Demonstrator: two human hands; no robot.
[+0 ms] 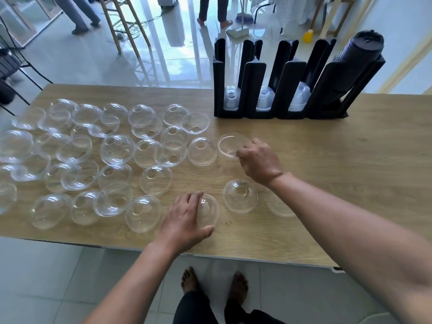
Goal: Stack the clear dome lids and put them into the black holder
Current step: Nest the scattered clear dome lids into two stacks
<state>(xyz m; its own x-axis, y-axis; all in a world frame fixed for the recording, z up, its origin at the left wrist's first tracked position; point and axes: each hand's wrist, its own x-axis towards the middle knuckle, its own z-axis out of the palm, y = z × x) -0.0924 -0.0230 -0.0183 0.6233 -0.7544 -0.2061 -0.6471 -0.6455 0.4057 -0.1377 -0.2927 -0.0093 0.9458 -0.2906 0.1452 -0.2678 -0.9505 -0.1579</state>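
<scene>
Many clear dome lids (118,149) lie scattered over the left half of the wooden table (350,160). My right hand (259,160) pinches the rim of one clear lid (230,143) just left of it, tilted off the table. My left hand (184,218) grips another clear lid (210,210) near the front edge. A single lid (239,195) sits between my arms, and one more lid (279,206) lies partly hidden under my right forearm. The black holder (280,90) stands at the back, three of its slots holding short stacks of lids (231,98).
A stack of black ribbed lids (361,52) fills the holder's rightmost slot. The right part of the table is bare wood. Beyond the table are wooden ladder legs (124,26), a black chair (14,66) and people's legs (79,15) on a glossy floor.
</scene>
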